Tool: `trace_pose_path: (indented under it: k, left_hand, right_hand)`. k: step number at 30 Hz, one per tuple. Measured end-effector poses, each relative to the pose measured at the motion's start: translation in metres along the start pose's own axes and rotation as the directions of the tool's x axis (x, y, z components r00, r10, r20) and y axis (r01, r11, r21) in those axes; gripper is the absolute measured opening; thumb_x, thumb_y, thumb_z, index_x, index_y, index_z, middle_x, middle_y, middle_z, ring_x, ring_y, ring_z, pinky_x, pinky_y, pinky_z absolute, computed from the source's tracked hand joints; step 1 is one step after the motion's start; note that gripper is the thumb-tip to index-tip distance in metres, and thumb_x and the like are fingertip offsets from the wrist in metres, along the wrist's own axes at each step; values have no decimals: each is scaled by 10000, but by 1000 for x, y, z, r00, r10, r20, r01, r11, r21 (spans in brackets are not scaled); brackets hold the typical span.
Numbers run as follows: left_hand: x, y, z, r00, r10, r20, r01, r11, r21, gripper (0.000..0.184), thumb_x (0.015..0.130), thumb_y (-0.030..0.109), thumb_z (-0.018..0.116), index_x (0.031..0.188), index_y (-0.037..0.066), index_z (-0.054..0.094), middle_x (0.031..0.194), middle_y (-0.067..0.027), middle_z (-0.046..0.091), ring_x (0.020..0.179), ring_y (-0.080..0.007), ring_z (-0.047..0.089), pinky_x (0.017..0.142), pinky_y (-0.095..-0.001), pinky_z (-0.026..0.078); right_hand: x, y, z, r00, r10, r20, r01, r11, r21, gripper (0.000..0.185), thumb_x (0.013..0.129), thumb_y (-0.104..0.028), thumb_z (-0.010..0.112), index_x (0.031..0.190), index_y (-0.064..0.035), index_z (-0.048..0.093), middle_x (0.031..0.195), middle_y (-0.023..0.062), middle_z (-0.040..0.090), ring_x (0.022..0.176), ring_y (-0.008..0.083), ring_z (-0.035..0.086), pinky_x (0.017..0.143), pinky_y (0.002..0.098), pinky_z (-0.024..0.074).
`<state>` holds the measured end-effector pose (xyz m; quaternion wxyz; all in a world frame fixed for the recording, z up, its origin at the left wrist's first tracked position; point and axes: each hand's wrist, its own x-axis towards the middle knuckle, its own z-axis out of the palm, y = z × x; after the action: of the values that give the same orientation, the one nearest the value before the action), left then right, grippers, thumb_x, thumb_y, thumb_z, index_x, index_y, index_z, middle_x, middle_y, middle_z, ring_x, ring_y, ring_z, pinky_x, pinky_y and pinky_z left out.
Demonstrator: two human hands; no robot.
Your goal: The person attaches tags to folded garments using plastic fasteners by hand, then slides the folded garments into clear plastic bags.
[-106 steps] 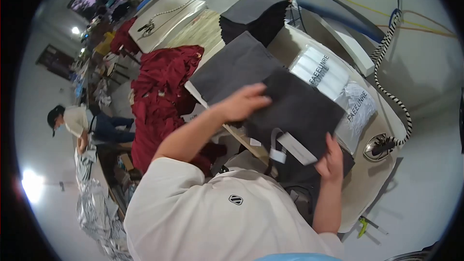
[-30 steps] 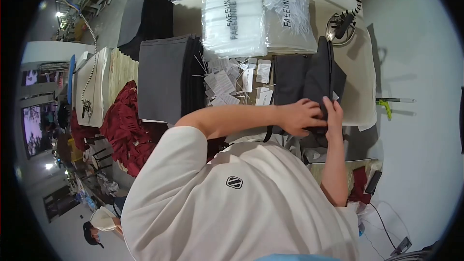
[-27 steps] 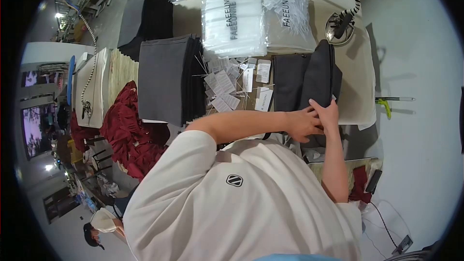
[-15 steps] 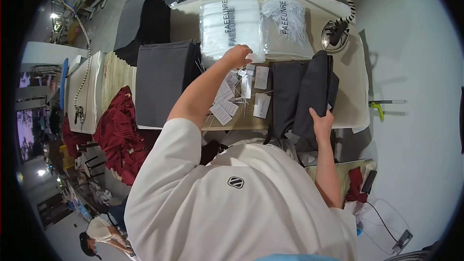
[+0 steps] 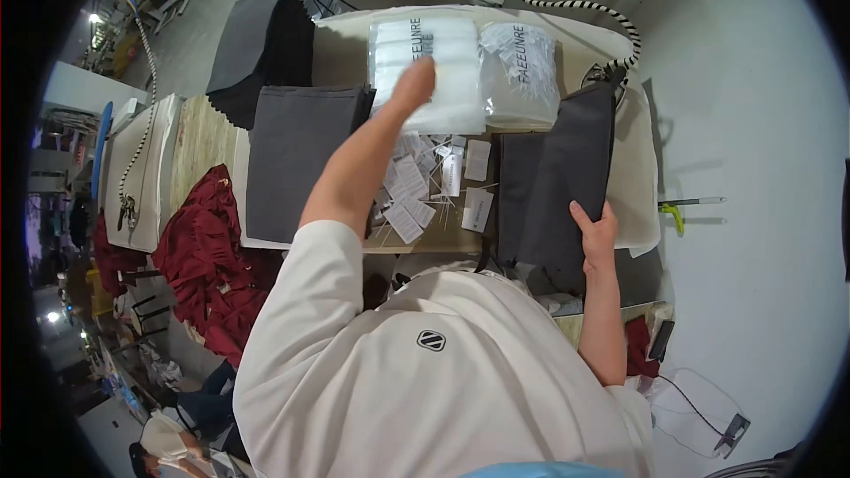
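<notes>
My left hand (image 5: 416, 86) is over the stack of clear plastic bags (image 5: 456, 88) printed with "FAEEUNRE". It is smeared by motion and its fingers are mostly hidden, so I cannot tell whether it touches a bag. At the right, my right hand (image 5: 598, 232) grips the near right edge of folded dark grey trousers (image 5: 571, 164), thumb on top. Their far end reaches up to the iron (image 5: 595, 77) and partly covers it. Between my arms lie several white paper tags (image 5: 409, 179) with strings.
A second bag pack (image 5: 521, 80) holds white strings. Dark grey folded cloth (image 5: 305, 164) is stacked at left, with another dark pile (image 5: 257, 49) behind. Red garments (image 5: 208, 257) hang at the left. A striped cord (image 5: 575, 7) runs to the iron. Another person (image 5: 168, 443) is at lower left.
My left hand has moved away from the tags, farther over the bags. The upper layer of trousers has swung out, its far end now over the iron. The view has shifted slightly.
</notes>
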<state>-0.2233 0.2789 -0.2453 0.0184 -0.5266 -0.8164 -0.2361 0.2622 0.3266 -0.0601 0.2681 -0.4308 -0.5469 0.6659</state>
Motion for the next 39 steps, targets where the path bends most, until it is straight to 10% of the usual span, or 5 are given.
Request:
trace_pose_path:
  k: [4, 8, 14, 26, 39]
  left_hand:
    - [25, 89, -173, 919, 95, -382, -168, 972, -162, 128, 936, 59, 521, 1011, -5, 603, 1020, -214, 614, 990, -391, 612, 872, -478, 501]
    - [-40, 206, -224, 734, 672, -101, -675, 706, -216, 193, 912, 65, 579, 1079, -27, 611, 1046, -181, 613, 1016, -350, 617, 881, -434, 524]
    - [-100, 237, -233, 514, 852, 96, -853, 496, 164, 197, 840, 115, 646, 993, -9, 638, 932, -80, 592, 941, -222, 622, 813, -332, 543]
    - [-125, 223, -321, 639, 768, 44, -692, 549, 468, 271, 853, 167, 676, 1068, 1, 684, 814, -18, 537, 772, -165, 584, 618, -267, 489]
    - [-94, 207, -464, 767, 640, 56, -382, 384, 841, 359, 896, 185, 678, 1251, 141, 680, 947, -32, 579, 918, -167, 642, 764, -272, 555]
  right_hand:
    - [3, -26, 34, 995, 64, 78, -65, 998, 12, 370, 942, -176, 755, 1228, 27, 640, 1135, 98, 705, 971, 156, 667, 873, 313, 552]
    - [15, -53, 86, 996, 17, 90, -21, 999, 43, 340, 948, -252, 759, 1142, 16, 682, 1036, 69, 712, 868, 123, 653, 770, 292, 553]
    - [20, -46, 110, 980, 105, 168, -114, 992, 45, 313, 947, -298, 764, 1041, -3, 716, 906, 29, 700, 772, 91, 616, 689, 270, 526]
    - [13, -104, 159, 945, -164, 283, 216, 963, -163, 321, 943, -320, 765, 944, -2, 725, 803, -15, 670, 719, 55, 574, 639, 255, 489]
    - [6, -243, 238, 785, -517, 342, 580, 807, -114, 408, 897, -399, 792, 960, 0, 732, 808, -2, 677, 685, 62, 570, 625, 283, 492]
